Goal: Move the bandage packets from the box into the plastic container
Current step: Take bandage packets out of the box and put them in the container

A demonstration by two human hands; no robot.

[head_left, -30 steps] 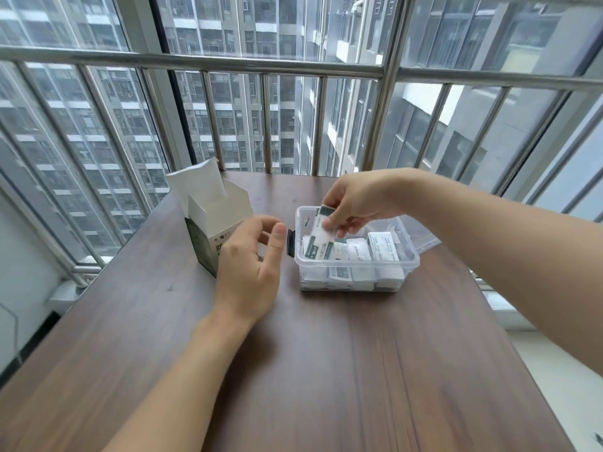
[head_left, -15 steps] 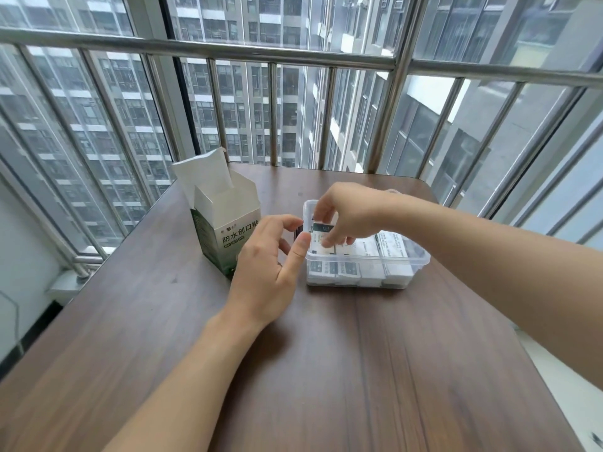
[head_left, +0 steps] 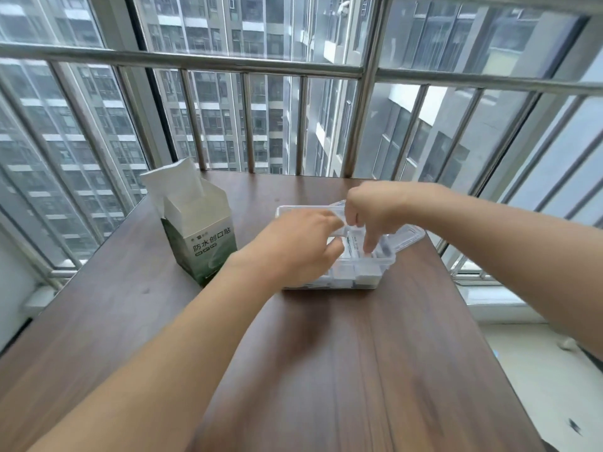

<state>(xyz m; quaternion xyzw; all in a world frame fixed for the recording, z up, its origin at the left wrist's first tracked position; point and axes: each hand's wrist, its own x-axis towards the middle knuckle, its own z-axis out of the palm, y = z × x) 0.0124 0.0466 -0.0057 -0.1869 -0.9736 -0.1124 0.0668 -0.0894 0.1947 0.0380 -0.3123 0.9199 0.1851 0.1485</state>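
Note:
The opened green-and-white bandage box [head_left: 200, 238] stands upright on the table, left of the clear plastic container [head_left: 375, 279]. White bandage packets [head_left: 354, 246] stand in rows inside the container. My left hand [head_left: 293, 252] reaches over the container's left side with its fingertips among the packets; blur hides whether it pinches one. My right hand [head_left: 375, 207] hovers above the container's middle, with its index finger pointing down onto the packets and nothing visibly held.
The container's clear lid [head_left: 408, 238] lies tilted just behind it on the right. The brown wooden table [head_left: 326, 370] ends at a steel window railing [head_left: 228, 63] at the back. Its right edge drops to the floor.
My left hand has moved right from beside the box to over the container. My right hand has shifted right and no longer visibly holds the packet it held. The view has tilted up.

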